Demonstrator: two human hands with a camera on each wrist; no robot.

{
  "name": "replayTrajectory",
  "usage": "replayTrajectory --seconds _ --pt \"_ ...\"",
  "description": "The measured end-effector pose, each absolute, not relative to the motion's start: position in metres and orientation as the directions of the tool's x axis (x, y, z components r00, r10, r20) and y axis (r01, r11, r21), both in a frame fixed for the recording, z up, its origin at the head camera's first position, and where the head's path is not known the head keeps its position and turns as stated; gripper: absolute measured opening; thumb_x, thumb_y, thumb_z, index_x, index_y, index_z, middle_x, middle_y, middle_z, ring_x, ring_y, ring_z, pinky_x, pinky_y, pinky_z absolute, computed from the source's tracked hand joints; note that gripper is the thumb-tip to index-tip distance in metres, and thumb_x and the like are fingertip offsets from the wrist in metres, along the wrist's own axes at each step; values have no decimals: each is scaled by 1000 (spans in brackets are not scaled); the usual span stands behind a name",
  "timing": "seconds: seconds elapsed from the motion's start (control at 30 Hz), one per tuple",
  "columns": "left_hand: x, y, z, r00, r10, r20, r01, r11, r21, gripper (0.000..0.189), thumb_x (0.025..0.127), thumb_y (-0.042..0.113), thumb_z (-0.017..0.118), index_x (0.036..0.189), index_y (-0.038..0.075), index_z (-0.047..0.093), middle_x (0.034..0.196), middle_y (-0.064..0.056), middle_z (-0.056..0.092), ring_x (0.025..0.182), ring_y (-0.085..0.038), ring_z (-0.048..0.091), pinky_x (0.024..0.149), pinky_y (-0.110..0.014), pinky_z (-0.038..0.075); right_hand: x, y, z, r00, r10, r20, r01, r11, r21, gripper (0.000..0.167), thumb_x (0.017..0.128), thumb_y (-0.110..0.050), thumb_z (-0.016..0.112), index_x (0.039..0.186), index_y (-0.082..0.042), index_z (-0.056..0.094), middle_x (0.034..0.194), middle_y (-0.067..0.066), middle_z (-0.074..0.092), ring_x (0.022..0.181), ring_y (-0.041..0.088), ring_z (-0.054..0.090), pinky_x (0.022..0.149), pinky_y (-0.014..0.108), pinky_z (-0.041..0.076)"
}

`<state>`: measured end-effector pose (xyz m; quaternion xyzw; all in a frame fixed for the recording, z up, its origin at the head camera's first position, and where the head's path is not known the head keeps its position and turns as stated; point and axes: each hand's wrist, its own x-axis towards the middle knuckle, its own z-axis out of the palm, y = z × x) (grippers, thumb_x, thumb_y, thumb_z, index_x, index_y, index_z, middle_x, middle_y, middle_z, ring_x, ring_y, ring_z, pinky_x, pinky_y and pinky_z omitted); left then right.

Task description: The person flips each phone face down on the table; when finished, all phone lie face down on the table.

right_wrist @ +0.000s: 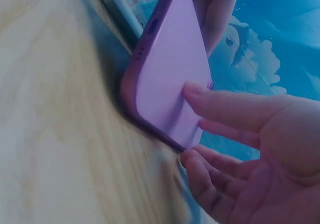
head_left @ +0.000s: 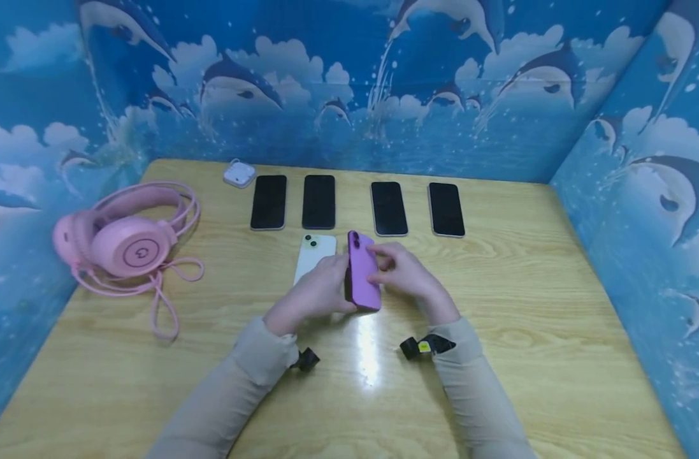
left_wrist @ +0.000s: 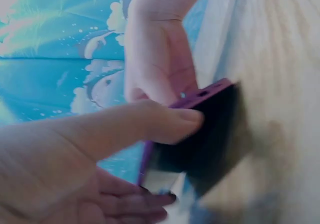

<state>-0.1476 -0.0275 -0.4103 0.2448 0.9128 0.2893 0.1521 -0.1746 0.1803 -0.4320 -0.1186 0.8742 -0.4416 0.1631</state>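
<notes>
A purple phone [head_left: 364, 271], camera bump toward the far end, stands tilted between the two hands. The left hand [head_left: 320, 287] grips it along its left side, thumb lying across the dark screen [left_wrist: 210, 134]. On the other side, the right hand [head_left: 403, 271] has its thumb against the purple back [right_wrist: 172, 59] and fingertips at the lower edge. The phone's low edge is close over the table in the right wrist view. Partly covered by the left hand, a white phone [head_left: 311, 250] lies back up beside it.
Several dark-screened phones [head_left: 269, 203] lie in a row along the back of the wooden table [head_left: 533, 319]. A small white square item [head_left: 239, 173] sits at the row's left end. Pink headphones [head_left: 132, 245] with a looped cable take up the left side. Dolphin-printed cloth [head_left: 349, 83] encloses the table.
</notes>
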Motion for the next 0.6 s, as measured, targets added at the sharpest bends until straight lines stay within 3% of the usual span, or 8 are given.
replayTrajectory --seconds 0.2,0.43,0.6 --pt "-150 -17 -420 -822 565 -69 377 631 678 96 71 31 84 148 7 32 139 -11 48 128 -25 41 110 -39 30 -177 191 -427 -928 -306 -212 -25 619 -785 64 79 -14 78 137 -10 50 125 9 56 91 22 57 74 33 50" --pt "-147 -13 -427 -851 499 -165 334 756 562 98 69 32 85 146 2 33 137 -15 45 125 -26 40 106 -37 37 -178 193 -425 -921 -317 -225 -35 642 -766 63 77 -11 79 133 -3 52 106 10 57 89 23 55 75 32 49" --pt "-145 -8 -432 -840 522 -150 394 777 491 97 71 37 83 145 -1 34 128 -14 45 117 -24 40 100 -34 42 -177 191 -421 -922 -280 -268 -14 715 -699 61 76 -12 79 131 -5 53 103 9 58 90 23 53 77 33 47"
